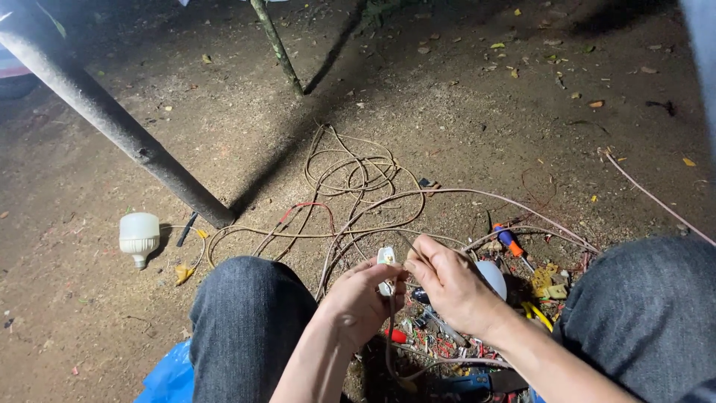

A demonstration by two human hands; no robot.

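Ground: bare dirt (462,112), leaf-strewn, lit at night.
White fitting (386,257): pinched by left hand (362,298), between the knees.
Right hand (447,280): closed on thin wire (412,246), touching the fitting.
Cable tangle (350,175): beyond the fitting.
Bulb (139,237): far left of it.

— What's lying on the dirt off to the left?

— A white bulb (139,237) on its side, with a small yellow scrap (183,273) near it. A thick grey pole (112,123) slants across the ground above them.

— And further up?

— A thin green stake (277,46) stands in the soil. Below it, loose coils of cable (350,173) sprawl over the ground, one red strand (302,210) among them.

— Anything on the right?

— An orange-and-blue screwdriver (510,241), yellow-handled pliers (538,313), and a litter of small clippings (440,345). Dry leaves (597,104) dot the dirt at the far end. A blue plastic sheet (170,377) shows at the bottom left.
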